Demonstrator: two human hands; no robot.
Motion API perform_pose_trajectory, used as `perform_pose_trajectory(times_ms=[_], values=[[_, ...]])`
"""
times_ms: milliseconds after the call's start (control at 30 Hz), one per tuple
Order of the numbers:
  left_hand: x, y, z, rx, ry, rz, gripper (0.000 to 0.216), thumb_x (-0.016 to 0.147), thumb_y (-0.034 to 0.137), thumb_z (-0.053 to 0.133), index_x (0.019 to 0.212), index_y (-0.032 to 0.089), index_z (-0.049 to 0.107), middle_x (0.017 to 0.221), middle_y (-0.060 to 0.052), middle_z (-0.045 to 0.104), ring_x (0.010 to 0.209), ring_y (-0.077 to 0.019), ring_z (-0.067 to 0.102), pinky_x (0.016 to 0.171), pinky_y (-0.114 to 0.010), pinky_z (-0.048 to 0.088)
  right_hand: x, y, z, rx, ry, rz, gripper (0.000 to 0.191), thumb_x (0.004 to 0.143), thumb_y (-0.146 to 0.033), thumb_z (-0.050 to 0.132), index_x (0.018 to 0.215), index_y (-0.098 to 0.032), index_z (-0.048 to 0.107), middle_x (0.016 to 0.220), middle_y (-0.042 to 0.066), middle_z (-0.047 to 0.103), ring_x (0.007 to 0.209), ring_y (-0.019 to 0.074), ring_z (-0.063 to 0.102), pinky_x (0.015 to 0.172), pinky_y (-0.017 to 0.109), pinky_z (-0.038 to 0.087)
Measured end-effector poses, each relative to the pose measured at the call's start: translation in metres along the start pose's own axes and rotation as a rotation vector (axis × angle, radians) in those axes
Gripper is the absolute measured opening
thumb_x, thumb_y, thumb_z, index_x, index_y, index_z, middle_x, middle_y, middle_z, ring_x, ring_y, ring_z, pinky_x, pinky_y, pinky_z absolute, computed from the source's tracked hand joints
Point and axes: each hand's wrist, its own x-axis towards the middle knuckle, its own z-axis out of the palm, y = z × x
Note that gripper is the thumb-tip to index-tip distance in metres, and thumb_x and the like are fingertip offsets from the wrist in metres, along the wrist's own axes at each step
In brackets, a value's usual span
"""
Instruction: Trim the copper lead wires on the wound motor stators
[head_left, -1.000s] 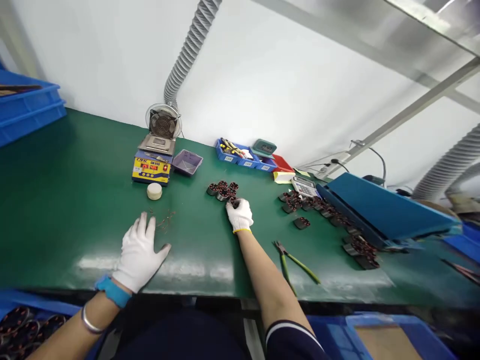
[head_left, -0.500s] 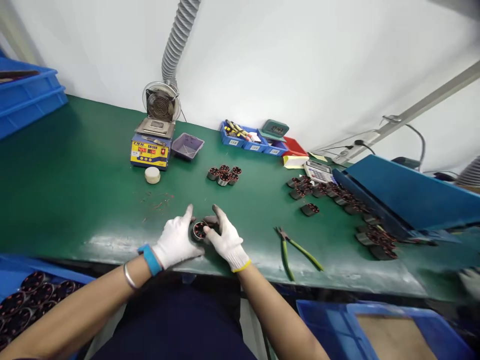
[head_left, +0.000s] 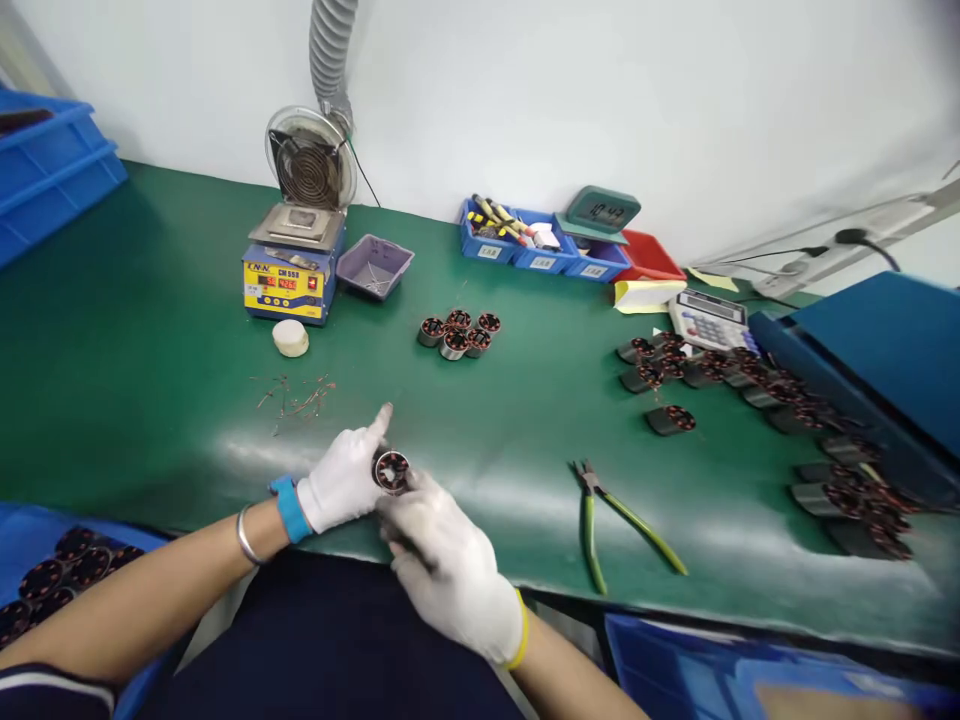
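Note:
A round motor stator (head_left: 391,472) with a metal rim and copper windings is held just above the near part of the green table. My left hand (head_left: 346,475), in a white glove with dark fingertips, is closed around its left side, the index finger pointing up and away. My right hand (head_left: 450,560), gloved too, has its fingers curled against the near right edge of the stator; the fingertips are partly blurred. Green-handled cutting pliers (head_left: 591,480) lie spread to the right. Beyond the hands stands a small cluster of stators (head_left: 454,342).
Wire scraps (head_left: 300,400) and a cream-coloured round block (head_left: 291,338) lie before a blue-yellow solder pot (head_left: 289,285). A purple tray (head_left: 409,262) sits beside it. More stators (head_left: 671,420) spread along the right. Small blue bins (head_left: 544,262) line the wall.
My right hand has turned over and shifted to the near side of the stator, its fingers now curled. My left hand still holds the stator. The view has moved closer and tilted.

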Motion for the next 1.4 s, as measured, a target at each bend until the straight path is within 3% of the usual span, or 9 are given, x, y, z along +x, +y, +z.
perform_pose_trajectory(times_ms=[100,233,300,533,833,1067,1200,1300,1400], values=[[0.003,0.000,0.002,0.100,-0.001,0.019,0.092,0.071,0.044,0.067,0.147,0.009,0.027,0.097,-0.011,0.069,0.088,-0.0293,0.064,0.082,-0.044,0.049,-0.002,0.005,-0.012,-0.167,-0.065,-0.174,0.047,0.080,-0.013,0.052,0.126,-0.022,0.052,0.106,0.006,0.070,0.107,0.0218,0.063,0.107,0.045,0.042],[0.004,-0.003,0.003,0.142,0.027,0.034,0.102,0.071,0.052,0.067,0.148,0.007,0.018,0.097,-0.010,0.069,0.085,-0.0281,0.064,0.078,-0.041,0.050,0.003,0.033,-0.029,-0.320,0.099,0.030,0.045,0.084,-0.016,0.053,0.129,-0.020,0.049,0.121,0.009,0.064,0.123,0.0239,0.054,0.106,0.044,0.044],[0.003,-0.006,0.004,0.126,0.033,0.061,0.104,0.072,0.056,0.066,0.148,0.007,0.016,0.098,-0.011,0.068,0.086,-0.0282,0.063,0.079,-0.041,0.049,0.007,0.045,-0.030,-0.349,0.053,0.090,0.045,0.083,-0.020,0.056,0.128,-0.020,0.050,0.125,0.010,0.061,0.123,0.0257,0.053,0.105,0.044,0.044],[0.003,-0.005,0.004,0.119,-0.008,0.015,0.098,0.078,0.058,0.060,0.148,0.008,0.014,0.101,-0.011,0.068,0.092,-0.0287,0.061,0.083,-0.042,0.046,0.028,0.046,-0.015,-0.330,-0.265,0.517,0.014,0.089,-0.032,0.053,0.083,-0.022,0.061,0.084,0.002,0.065,0.080,0.0174,0.059,0.072,0.028,0.041],[0.007,-0.001,-0.003,0.170,-0.141,0.028,0.088,0.080,0.052,0.056,0.147,0.007,0.021,0.103,-0.015,0.066,0.096,-0.0316,0.061,0.084,-0.045,0.049,0.049,0.053,-0.022,-0.472,-0.395,0.576,0.018,0.088,-0.030,0.050,0.075,-0.021,0.057,0.078,0.001,0.063,0.070,0.0159,0.054,0.055,0.027,0.022],[0.004,-0.008,-0.030,0.091,-0.259,0.061,0.086,0.075,0.029,0.060,0.149,0.013,0.019,0.126,-0.016,0.059,0.111,-0.0304,0.058,0.094,-0.044,0.049,0.045,0.058,-0.011,-0.674,-0.461,0.408,0.023,0.093,-0.034,0.046,0.085,-0.021,0.062,0.085,0.006,0.065,0.076,0.0211,0.057,0.061,0.029,0.033],[0.005,0.012,-0.062,-0.137,-0.272,0.012,0.093,0.069,0.032,0.067,0.149,0.021,0.019,0.149,-0.011,0.038,0.128,-0.0274,0.049,0.100,-0.039,0.048,0.037,0.062,-0.014,-0.733,-0.443,0.220,0.020,0.089,-0.032,0.050,0.085,-0.019,0.065,0.125,0.012,0.058,0.087,0.0243,0.057,0.071,0.035,0.040],[0.009,0.037,-0.056,0.069,-0.167,-0.053,0.069,0.066,0.046,0.073,0.126,0.021,0.050,0.122,-0.010,0.061,0.105,-0.0291,0.061,0.087,-0.041,0.052,0.037,0.065,-0.017,-0.703,-0.477,0.114,0.019,0.087,-0.032,0.051,0.086,-0.019,0.065,0.145,0.008,0.044,0.088,0.0245,0.057,0.071,0.037,0.042],[0.011,0.048,-0.038,0.393,-0.215,-0.021,0.026,0.080,0.040,0.060,0.093,0.018,0.060,0.090,-0.007,0.066,0.082,-0.0263,0.063,0.073,-0.039,0.049,0.040,0.064,-0.020,-0.636,-0.532,0.154,0.021,0.089,-0.031,0.047,0.096,-0.019,0.063,0.130,0.010,0.056,0.085,0.0230,0.058,0.069,0.034,0.042]])
